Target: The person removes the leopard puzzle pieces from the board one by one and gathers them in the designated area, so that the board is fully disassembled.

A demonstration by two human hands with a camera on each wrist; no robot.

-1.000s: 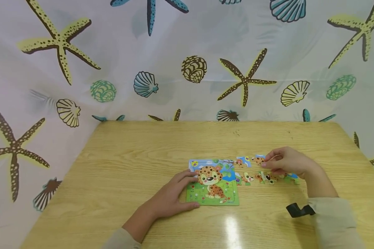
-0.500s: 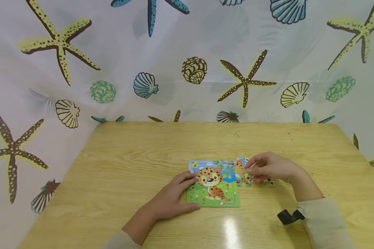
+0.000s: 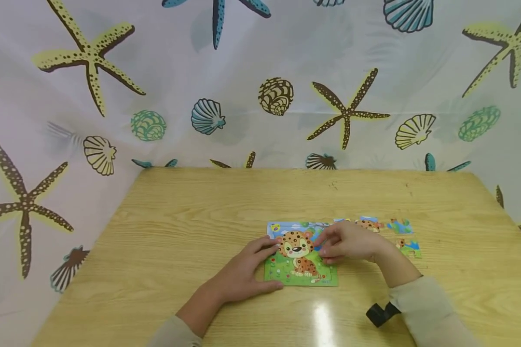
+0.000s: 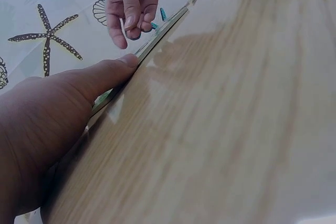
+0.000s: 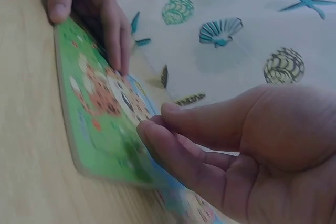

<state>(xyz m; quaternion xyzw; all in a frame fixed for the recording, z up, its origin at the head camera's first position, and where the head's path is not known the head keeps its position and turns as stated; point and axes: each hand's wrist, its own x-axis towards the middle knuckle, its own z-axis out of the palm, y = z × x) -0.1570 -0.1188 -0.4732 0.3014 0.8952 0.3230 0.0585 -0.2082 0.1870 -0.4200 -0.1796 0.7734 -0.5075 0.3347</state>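
A square puzzle board (image 3: pixel 299 282) with a cartoon spotted cub on green and blue lies on the wooden table. My left hand (image 3: pixel 240 274) rests at its left side, fingers spread along the edge and thumb at the lower left corner. Above the board's right part hovers my right hand (image 3: pixel 351 243). Its thumb and forefinger (image 5: pixel 163 140) come close together in the right wrist view, and no piece shows between them. Loose jigsaw pieces lie to the right of the board, among them a cub-face piece (image 3: pixel 369 225); my right hand hides some of them.
Farther right lie a blue and green piece (image 3: pixel 400 226) and another piece (image 3: pixel 411 247). A black strap piece (image 3: pixel 381 314) juts from the right sleeve. A seashell-patterned cloth (image 3: pixel 243 62) hangs behind the table (image 3: pixel 191 207).
My right hand has moved left from the loose pieces to over the puzzle board, uncovering pieces at the far right. The left hand has stayed at the board's left edge.
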